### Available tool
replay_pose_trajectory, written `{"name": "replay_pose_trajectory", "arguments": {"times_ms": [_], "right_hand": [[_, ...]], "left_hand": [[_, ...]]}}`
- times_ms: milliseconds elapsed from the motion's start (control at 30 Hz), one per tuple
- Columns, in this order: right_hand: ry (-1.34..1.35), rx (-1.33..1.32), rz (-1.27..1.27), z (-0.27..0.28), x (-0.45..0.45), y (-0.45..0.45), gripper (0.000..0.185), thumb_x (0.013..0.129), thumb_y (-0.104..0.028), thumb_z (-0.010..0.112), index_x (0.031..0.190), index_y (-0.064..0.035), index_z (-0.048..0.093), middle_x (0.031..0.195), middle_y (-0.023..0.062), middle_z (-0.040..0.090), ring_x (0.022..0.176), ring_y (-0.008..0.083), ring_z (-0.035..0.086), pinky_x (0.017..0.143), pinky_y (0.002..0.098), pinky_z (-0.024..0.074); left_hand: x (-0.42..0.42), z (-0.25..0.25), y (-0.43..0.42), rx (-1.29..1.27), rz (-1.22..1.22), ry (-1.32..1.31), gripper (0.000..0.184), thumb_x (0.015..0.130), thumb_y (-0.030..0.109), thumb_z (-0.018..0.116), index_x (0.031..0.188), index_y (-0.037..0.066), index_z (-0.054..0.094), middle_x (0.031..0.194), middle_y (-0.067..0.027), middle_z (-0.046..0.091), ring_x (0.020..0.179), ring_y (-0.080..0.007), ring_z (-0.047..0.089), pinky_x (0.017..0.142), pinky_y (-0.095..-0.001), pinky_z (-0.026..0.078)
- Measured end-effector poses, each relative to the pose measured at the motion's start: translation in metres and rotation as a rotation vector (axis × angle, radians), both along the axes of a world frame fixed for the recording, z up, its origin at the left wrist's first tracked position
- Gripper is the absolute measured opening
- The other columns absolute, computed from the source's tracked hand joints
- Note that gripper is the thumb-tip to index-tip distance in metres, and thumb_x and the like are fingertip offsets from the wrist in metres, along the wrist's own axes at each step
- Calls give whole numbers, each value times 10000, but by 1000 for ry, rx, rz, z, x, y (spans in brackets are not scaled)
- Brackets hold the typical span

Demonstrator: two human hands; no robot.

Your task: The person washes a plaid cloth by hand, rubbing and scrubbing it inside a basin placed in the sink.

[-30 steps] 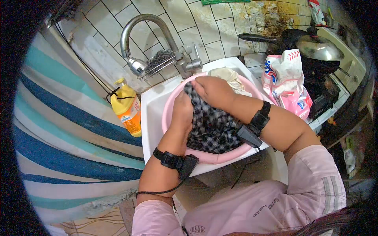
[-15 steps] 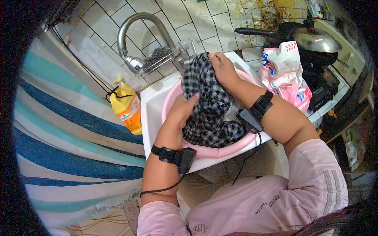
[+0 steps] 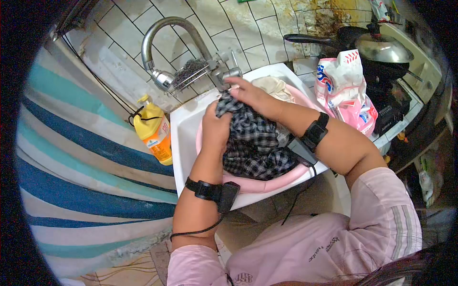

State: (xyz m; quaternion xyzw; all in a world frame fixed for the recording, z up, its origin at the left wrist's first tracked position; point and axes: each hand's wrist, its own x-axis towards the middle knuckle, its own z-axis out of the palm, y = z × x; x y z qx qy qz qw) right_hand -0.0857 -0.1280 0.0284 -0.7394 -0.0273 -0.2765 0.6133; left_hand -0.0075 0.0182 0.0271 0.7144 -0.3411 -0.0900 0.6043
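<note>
A black-and-white checked cloth (image 3: 253, 136) lies bunched in a pink basin (image 3: 267, 185) that sits in the white sink (image 3: 183, 157). My left hand (image 3: 217, 125) is closed on the cloth's upper left part. At its upper end my right hand (image 3: 255, 99) grips it too, just below the tap fitting, with the forefinger lifted. Much of the cloth's top edge is hidden under my fingers. Behind my right wrist, a cream-coloured cloth (image 3: 274, 87) shows in the basin.
The curved faucet (image 3: 174, 21) and a wire rack with a scouring pad (image 3: 191, 69) are behind the sink. A yellow bottle (image 3: 152, 128) stands to its left. On the right are a detergent bag (image 3: 341, 86) and a lidded pan (image 3: 384, 47).
My right hand has moved left and slightly down, pressing the cloth's top end lower. My left hand stays near its place. The cream cloth behind has come into view.
</note>
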Motion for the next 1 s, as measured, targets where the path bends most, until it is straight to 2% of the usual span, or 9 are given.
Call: {"name": "replay_pose_trajectory", "arguments": {"times_ms": [100, 167, 267, 400, 433, 533, 600, 833, 1000], "right_hand": [[33, -436, 13, -7, 1, 0, 452, 873, -292, 613, 1225, -29, 511, 1154, 151, 582, 1059, 214, 538, 947, 322, 395], [71, -377, -18, -5, 0, -1, 409, 871, -282, 615, 1172, -14, 545, 1093, 145, 608, 1000, 212, 559, 910, 325, 416], [85, -339, -155, -6, 3, -7, 341, 885, -277, 598, 1048, 22, 603, 930, 124, 648, 865, 190, 587, 813, 322, 451], [98, -146, -291, 1, -2, -9, 367, 943, -318, 504, 1008, 30, 599, 858, 128, 626, 812, 170, 557, 773, 307, 443], [46, -98, -352, -1, 0, -10, 372, 946, -322, 498, 1003, 31, 598, 850, 125, 624, 808, 167, 552, 773, 306, 441], [12, -5, -404, -3, 3, -16, 372, 947, -327, 499, 998, 28, 599, 853, 132, 623, 815, 176, 548, 790, 307, 434], [16, -165, -542, -2, 6, -21, 366, 937, -325, 518, 988, 29, 597, 918, 159, 623, 854, 219, 562, 816, 325, 429], [-113, -496, -357, -2, 0, 7, 361, 874, -335, 610, 966, 15, 593, 956, 195, 589, 928, 327, 567, 835, 379, 439], [-146, -732, -185, 9, -14, 29, 332, 893, -309, 574, 938, 19, 596, 950, 203, 590, 901, 370, 570, 787, 415, 454]], "left_hand": [[-8, 3, 2, 9, -58, 19, 459, 720, -6, 636, 1151, 10, 481, 1074, -122, 572, 992, -193, 551, 878, -304, 434], [-15, 8, 2, -169, -167, 93, 619, 690, 5, 701, 1213, 31, 371, 1146, -141, 509, 1046, -206, 512, 906, -306, 421], [-10, -3, -2, -219, -124, -15, 566, 716, 45, 717, 1191, 45, 409, 1138, -133, 522, 1038, -191, 521, 888, -305, 436], [-28, 20, 4, 121, -35, 64, 666, 702, 131, 782, 1246, -12, 425, 1106, -141, 578, 985, -205, 578, 861, -322, 459], [-25, 23, 6, 189, -168, 81, 542, 773, 279, 737, 1174, -29, 545, 1040, -160, 640, 905, -234, 620, 832, -340, 468], [-11, 16, 8, 440, -78, -145, 514, 832, 402, 646, 1077, -48, 605, 1009, -190, 655, 853, -277, 631, 803, -360, 469], [-4, 7, 7, 333, -92, -199, 525, 894, 432, 540, 1064, -61, 601, 1047, -237, 633, 905, -301, 618, 823, -356, 451], [12, -15, -1, -40, 79, 226, 408, 992, 287, 351, 1123, -42, 553, 1013, -144, 616, 928, -226, 564, 835, -334, 425], [-9, 2, 0, -219, -70, 648, 432, 980, 422, 351, 1047, 55, 568, 937, -99, 620, 895, -192, 600, 815, -345, 476]]}}
